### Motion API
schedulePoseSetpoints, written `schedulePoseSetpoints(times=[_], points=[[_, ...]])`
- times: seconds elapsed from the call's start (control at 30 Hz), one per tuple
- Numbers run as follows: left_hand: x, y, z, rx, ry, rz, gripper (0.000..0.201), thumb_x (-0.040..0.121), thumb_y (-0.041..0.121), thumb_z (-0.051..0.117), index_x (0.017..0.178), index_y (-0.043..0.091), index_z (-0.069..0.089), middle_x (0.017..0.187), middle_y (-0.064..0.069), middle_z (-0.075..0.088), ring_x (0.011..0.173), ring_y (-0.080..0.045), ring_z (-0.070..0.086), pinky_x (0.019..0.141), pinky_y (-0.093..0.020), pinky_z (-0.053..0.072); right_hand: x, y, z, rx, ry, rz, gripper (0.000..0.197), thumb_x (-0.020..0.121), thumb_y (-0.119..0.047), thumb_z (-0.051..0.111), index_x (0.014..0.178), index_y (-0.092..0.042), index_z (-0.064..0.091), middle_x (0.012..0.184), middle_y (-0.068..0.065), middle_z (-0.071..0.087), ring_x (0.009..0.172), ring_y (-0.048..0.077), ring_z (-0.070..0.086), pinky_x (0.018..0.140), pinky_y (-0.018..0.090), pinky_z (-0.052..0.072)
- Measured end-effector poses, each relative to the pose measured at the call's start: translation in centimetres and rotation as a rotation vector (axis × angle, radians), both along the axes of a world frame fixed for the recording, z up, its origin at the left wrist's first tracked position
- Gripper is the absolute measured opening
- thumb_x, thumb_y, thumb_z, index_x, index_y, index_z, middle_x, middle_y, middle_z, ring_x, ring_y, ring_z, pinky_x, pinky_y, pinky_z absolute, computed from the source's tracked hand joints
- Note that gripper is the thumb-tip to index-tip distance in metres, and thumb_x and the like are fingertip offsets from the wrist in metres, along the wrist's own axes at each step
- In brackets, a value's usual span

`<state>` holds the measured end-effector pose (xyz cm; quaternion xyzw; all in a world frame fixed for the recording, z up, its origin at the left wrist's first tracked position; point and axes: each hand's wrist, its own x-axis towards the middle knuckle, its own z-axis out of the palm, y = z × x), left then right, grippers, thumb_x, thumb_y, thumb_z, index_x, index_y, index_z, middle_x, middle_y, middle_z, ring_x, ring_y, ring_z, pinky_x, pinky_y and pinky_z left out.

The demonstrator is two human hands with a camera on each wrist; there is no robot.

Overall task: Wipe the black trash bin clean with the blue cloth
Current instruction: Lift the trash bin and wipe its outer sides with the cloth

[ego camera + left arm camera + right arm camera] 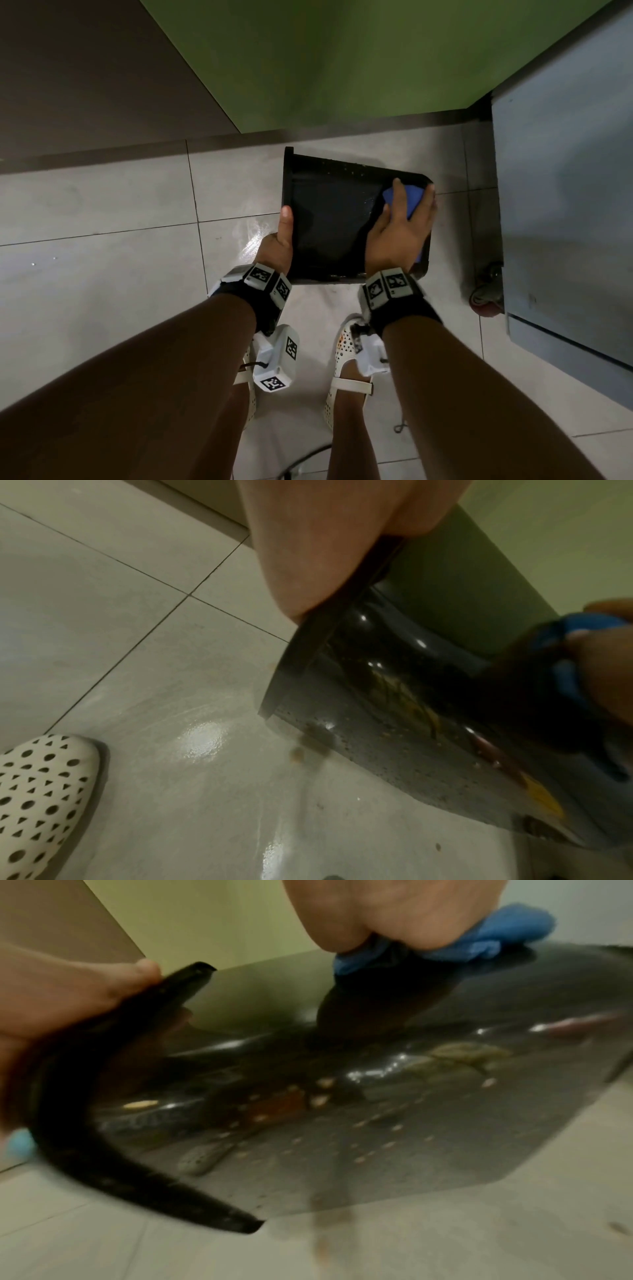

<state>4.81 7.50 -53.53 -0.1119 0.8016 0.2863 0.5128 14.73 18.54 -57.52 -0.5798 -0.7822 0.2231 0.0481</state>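
Note:
The black trash bin [329,222] is tipped on its side above the tiled floor, its wet side facing up. My left hand [279,240] grips its rim on the left, thumb on top; the palm [308,547] fills the left wrist view over the bin [394,710]. My right hand [400,233] holds the blue cloth [412,200] against the bin's right end, fingers spread over it. In the right wrist view the cloth [496,936] is bunched under the palm [394,912] on the bin wall [342,1102], which carries crumbs and smears.
The tile floor [102,240] under the bin is wet and shiny. A green wall [342,61] stands right behind the bin. A grey cabinet [565,171] with a caster wheel [486,294] is close on the right. My white perforated shoes [346,370] are just below the bin.

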Motion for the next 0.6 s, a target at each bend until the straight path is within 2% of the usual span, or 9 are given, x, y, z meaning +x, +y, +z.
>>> schedulePoseSetpoints(times=[0.07, 0.2, 0.3, 0.37, 0.47, 0.53, 0.6], points=[[-0.1, 0.1, -0.1, 0.014, 0.021, 0.008, 0.075, 0.084, 0.071, 0.012, 0.087, 0.011, 0.056, 0.108, -0.021, 0.063, 0.101, -0.036, 0.06, 0.098, -0.049, 0.046, -1.2, -2.1, 0.4, 0.021, 0.034, 0.082, 0.045, 0.093, -0.017, 0.046, 0.137, -0.028, 0.041, 0.154, 0.015, 0.015, 0.14, 0.041, 0.008, 0.112, 0.056, 0.018], [-0.1, 0.0, -0.2, 0.052, 0.008, 0.047, 0.072, 0.084, 0.071, 0.017, 0.08, 0.013, 0.059, 0.098, -0.018, 0.065, 0.088, -0.033, 0.061, 0.089, -0.043, 0.048, -3.3, -6.1, 0.9, 0.051, 0.082, 0.382, 0.046, 0.088, -0.037, 0.041, 0.129, -0.019, 0.052, 0.141, 0.025, 0.038, 0.132, 0.047, 0.029, 0.106, 0.053, 0.018], [-0.1, -0.1, -0.2, 0.054, 0.023, 0.025, 0.071, 0.085, 0.07, 0.018, 0.085, 0.013, 0.059, 0.102, -0.019, 0.065, 0.093, -0.034, 0.061, 0.091, -0.045, 0.048, -2.9, -4.8, 0.8, 0.073, 0.12, 0.534, 0.04, 0.089, -0.036, 0.042, 0.12, -0.018, 0.06, 0.135, 0.023, 0.048, 0.13, 0.045, 0.035, 0.106, 0.053, 0.018], [-0.1, -0.1, 0.0, 0.037, 0.037, -0.008, 0.074, 0.084, 0.071, 0.016, 0.091, 0.012, 0.059, 0.104, -0.02, 0.064, 0.098, -0.036, 0.061, 0.094, -0.047, 0.049, -1.3, -2.7, 0.3, 0.079, 0.131, 0.597, 0.038, 0.09, -0.033, 0.042, 0.122, -0.018, 0.059, 0.136, 0.022, 0.047, 0.131, 0.042, 0.035, 0.107, 0.053, 0.024], [-0.3, -0.1, 0.1, 0.079, 0.056, -0.02, 0.07, 0.085, 0.069, 0.016, 0.093, 0.013, 0.058, 0.103, -0.015, 0.063, 0.099, -0.034, 0.06, 0.096, -0.048, 0.048, 0.6, -0.3, -0.1, 0.086, 0.104, 0.472, 0.04, 0.093, -0.032, 0.039, 0.126, -0.017, 0.055, 0.139, 0.023, 0.043, 0.13, 0.041, 0.037, 0.104, 0.054, 0.036], [-0.2, -0.1, 0.0, 0.161, 0.1, 0.024, 0.056, 0.092, 0.057, 0.022, 0.102, 0.015, 0.057, 0.104, -0.008, 0.059, 0.099, -0.027, 0.057, 0.093, -0.038, 0.047, 0.9, -0.1, 0.0, 0.019, 0.085, 0.283, 0.043, 0.094, -0.034, 0.035, 0.132, -0.02, 0.049, 0.146, 0.02, 0.033, 0.136, 0.038, 0.028, 0.107, 0.053, 0.033], [-0.4, 0.1, 0.3, 0.247, 0.154, 0.092, 0.041, 0.098, 0.041, 0.029, 0.117, 0.013, 0.053, 0.107, -0.002, 0.055, 0.098, -0.018, 0.054, 0.082, -0.026, 0.045, 0.8, -0.6, 0.1, -0.017, 0.065, 0.206, 0.045, 0.094, -0.035, 0.031, 0.135, -0.021, 0.046, 0.149, 0.018, 0.028, 0.139, 0.036, 0.021, 0.11, 0.052, 0.029]])
